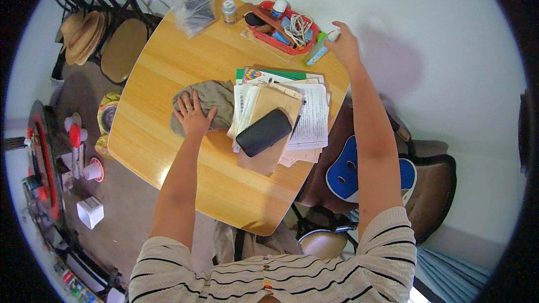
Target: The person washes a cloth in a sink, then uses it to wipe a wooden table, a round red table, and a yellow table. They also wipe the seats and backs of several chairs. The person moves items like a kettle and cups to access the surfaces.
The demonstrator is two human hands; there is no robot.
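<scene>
My left hand lies with its fingers spread on a crumpled grey-brown cloth on the wooden table. At the table's far right edge, my right hand has its fingers closed around the white top of a small clear-and-green bottle. Just left of that bottle stands a red basket filled with a coiled white cable, a white-capped container and other small items. Between my arms is a stack of papers and envelopes, with a black case lying on top.
A clear plastic bag with dark contents and a small jar stand at the table's far edge. Black-framed chairs are at far left. A brown chair with a blue-and-white item stands at right. A white bin sits on the floor.
</scene>
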